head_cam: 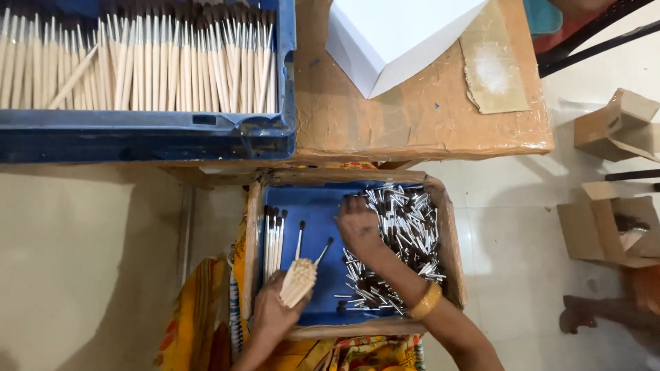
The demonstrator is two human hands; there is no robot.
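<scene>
My left hand [271,312] grips a bundle of pale wooden sticks [298,282], ends pointing up and right, over the near left part of a cardboard box with a blue lining [316,206]. My right hand [359,227] reaches into the box, fingers down on a heap of small silver ferrules with dark bristle tips [405,240]; a gold bangle [427,301] sits on that wrist. Several finished brushes [273,237] lie along the box's left side, and two more lie loose near the middle.
A blue crate [144,134] filled with pale wooden sticks rests on a brown table [419,117] beyond the box. A white folded sheet [395,38] lies on the table. Small cardboard boxes [612,220] stand on the floor at right.
</scene>
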